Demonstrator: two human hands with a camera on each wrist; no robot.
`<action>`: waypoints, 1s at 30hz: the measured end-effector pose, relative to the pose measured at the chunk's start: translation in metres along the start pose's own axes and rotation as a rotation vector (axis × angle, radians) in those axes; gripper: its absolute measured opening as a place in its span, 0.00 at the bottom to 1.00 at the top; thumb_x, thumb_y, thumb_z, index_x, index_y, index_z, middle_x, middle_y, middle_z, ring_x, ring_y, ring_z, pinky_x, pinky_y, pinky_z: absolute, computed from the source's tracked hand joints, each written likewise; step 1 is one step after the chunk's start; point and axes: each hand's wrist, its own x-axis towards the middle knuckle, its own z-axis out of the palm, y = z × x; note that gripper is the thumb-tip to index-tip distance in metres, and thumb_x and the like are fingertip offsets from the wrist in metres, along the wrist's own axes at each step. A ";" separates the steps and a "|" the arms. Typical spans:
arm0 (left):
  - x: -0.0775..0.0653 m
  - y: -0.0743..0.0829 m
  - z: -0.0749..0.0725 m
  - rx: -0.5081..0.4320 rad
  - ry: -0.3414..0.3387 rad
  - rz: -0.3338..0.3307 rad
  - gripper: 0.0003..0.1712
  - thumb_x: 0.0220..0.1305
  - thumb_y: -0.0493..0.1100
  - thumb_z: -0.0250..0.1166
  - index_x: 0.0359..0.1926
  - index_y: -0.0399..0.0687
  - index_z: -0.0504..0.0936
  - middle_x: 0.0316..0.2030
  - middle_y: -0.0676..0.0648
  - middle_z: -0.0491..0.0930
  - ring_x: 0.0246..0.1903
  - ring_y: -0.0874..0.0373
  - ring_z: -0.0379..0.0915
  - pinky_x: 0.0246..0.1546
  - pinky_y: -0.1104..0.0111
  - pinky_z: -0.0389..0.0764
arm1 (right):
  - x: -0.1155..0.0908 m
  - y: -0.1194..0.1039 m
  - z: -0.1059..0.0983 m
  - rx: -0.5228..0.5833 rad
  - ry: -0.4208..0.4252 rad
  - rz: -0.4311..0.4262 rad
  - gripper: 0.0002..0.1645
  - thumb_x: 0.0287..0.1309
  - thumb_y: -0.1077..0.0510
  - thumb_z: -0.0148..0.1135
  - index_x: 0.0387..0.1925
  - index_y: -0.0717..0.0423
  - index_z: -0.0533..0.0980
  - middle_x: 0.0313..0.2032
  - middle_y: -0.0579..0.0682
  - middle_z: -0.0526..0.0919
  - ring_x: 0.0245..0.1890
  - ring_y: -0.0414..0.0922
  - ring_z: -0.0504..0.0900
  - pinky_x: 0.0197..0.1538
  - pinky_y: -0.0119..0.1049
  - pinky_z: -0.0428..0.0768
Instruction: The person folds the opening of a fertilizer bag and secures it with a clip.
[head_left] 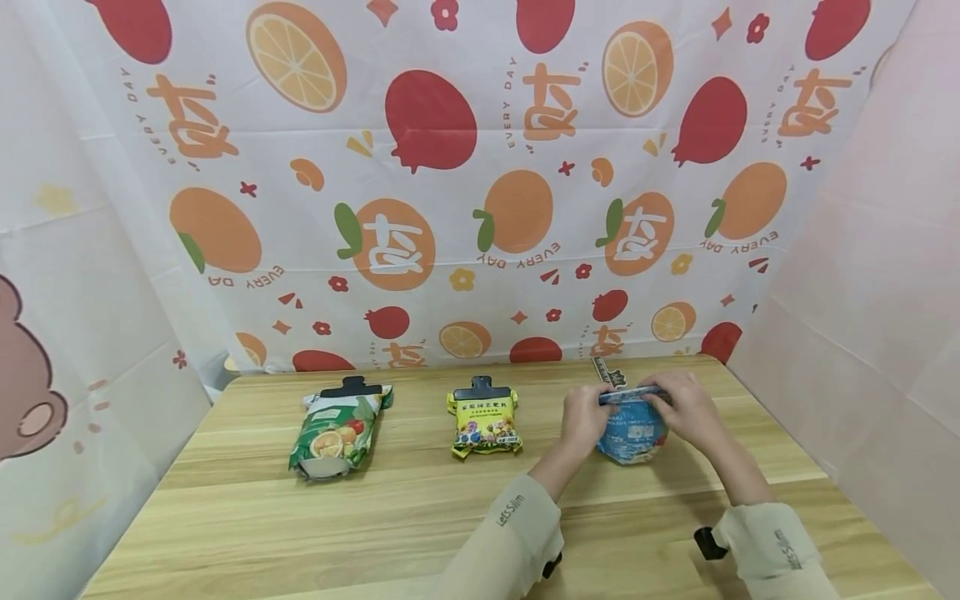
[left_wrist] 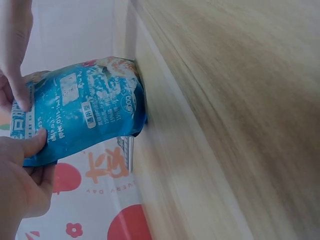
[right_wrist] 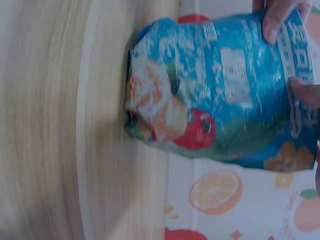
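A blue fruit-printed plastic bag stands at the right of the table, its base on the wood in both wrist views. My left hand pinches the bag's top edge at its left side, thumb on the face toward me. On the other side my right hand pinches the same edge, its thumb pressing the printed face. The top edge looks flat and narrow between the hands. Just behind the bag lies a dark, patterned object, partly hidden; its kind is unclear.
A green fruit-printed bag with a black clip across its top lies at the left. In the middle is a yellow bag with another black clip. A fruit-printed curtain hangs behind the wooden table.
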 end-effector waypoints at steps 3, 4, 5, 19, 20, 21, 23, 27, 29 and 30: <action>-0.001 -0.002 0.000 0.024 -0.029 -0.023 0.13 0.46 0.35 0.72 0.37 0.42 0.85 0.33 0.49 0.83 0.37 0.60 0.79 0.36 0.74 0.77 | -0.003 0.003 -0.002 0.041 0.031 0.013 0.12 0.44 0.74 0.66 0.34 0.62 0.79 0.32 0.54 0.81 0.36 0.54 0.77 0.43 0.52 0.69; -0.002 -0.002 0.000 0.038 -0.036 -0.016 0.13 0.48 0.36 0.72 0.38 0.43 0.85 0.34 0.50 0.83 0.37 0.61 0.79 0.36 0.74 0.77 | -0.004 0.005 -0.003 0.046 0.043 0.015 0.12 0.45 0.75 0.65 0.35 0.62 0.79 0.32 0.55 0.81 0.36 0.55 0.77 0.44 0.52 0.70; -0.003 -0.003 -0.001 0.041 -0.045 -0.007 0.13 0.50 0.38 0.71 0.39 0.42 0.84 0.35 0.50 0.83 0.37 0.61 0.79 0.36 0.74 0.77 | -0.005 0.006 -0.003 0.045 0.055 0.014 0.13 0.45 0.75 0.64 0.35 0.63 0.79 0.32 0.55 0.81 0.36 0.55 0.77 0.44 0.52 0.70; -0.005 -0.006 -0.003 -0.061 -0.094 -0.066 0.17 0.61 0.50 0.59 0.44 0.47 0.84 0.39 0.52 0.82 0.41 0.64 0.77 0.39 0.73 0.77 | -0.009 0.004 0.001 -0.028 0.224 0.025 0.14 0.34 0.78 0.69 0.27 0.65 0.82 0.24 0.55 0.81 0.28 0.51 0.78 0.35 0.42 0.74; -0.005 -0.005 -0.003 -0.058 -0.093 -0.069 0.17 0.61 0.50 0.59 0.44 0.47 0.84 0.40 0.52 0.82 0.42 0.64 0.76 0.39 0.73 0.77 | -0.009 0.004 0.000 -0.031 0.225 0.024 0.14 0.33 0.78 0.69 0.27 0.65 0.82 0.24 0.55 0.81 0.27 0.51 0.78 0.34 0.42 0.75; -0.005 -0.005 -0.004 -0.054 -0.092 -0.072 0.17 0.61 0.50 0.59 0.44 0.47 0.84 0.39 0.52 0.82 0.42 0.64 0.76 0.39 0.73 0.77 | -0.009 0.004 0.000 -0.037 0.222 0.022 0.14 0.33 0.78 0.69 0.27 0.65 0.82 0.24 0.55 0.81 0.27 0.50 0.78 0.33 0.42 0.75; -0.005 -0.004 -0.004 -0.044 -0.092 -0.075 0.17 0.61 0.50 0.58 0.44 0.48 0.84 0.39 0.53 0.82 0.42 0.65 0.76 0.40 0.73 0.76 | -0.008 0.004 -0.002 -0.029 0.203 0.019 0.14 0.34 0.77 0.69 0.28 0.64 0.82 0.25 0.54 0.81 0.28 0.50 0.78 0.32 0.41 0.75; -0.005 -0.002 -0.006 -0.032 -0.096 -0.052 0.16 0.63 0.52 0.57 0.46 0.50 0.83 0.39 0.53 0.82 0.33 0.68 0.76 0.33 0.74 0.75 | -0.011 0.007 -0.007 0.036 0.134 0.070 0.14 0.43 0.77 0.65 0.33 0.63 0.81 0.30 0.54 0.82 0.32 0.48 0.76 0.35 0.36 0.73; -0.006 0.000 -0.007 -0.046 -0.108 -0.030 0.16 0.65 0.52 0.56 0.47 0.52 0.82 0.31 0.53 0.82 0.21 0.68 0.71 0.25 0.75 0.71 | -0.015 0.011 -0.009 0.070 0.118 0.122 0.14 0.46 0.77 0.63 0.36 0.63 0.81 0.32 0.54 0.82 0.35 0.48 0.75 0.38 0.31 0.71; -0.006 0.001 -0.008 -0.057 -0.115 -0.019 0.16 0.65 0.52 0.55 0.47 0.52 0.82 0.26 0.52 0.81 0.16 0.68 0.66 0.21 0.75 0.68 | -0.017 0.013 -0.010 0.084 0.118 0.148 0.14 0.47 0.77 0.62 0.37 0.62 0.81 0.33 0.54 0.82 0.36 0.47 0.74 0.40 0.28 0.70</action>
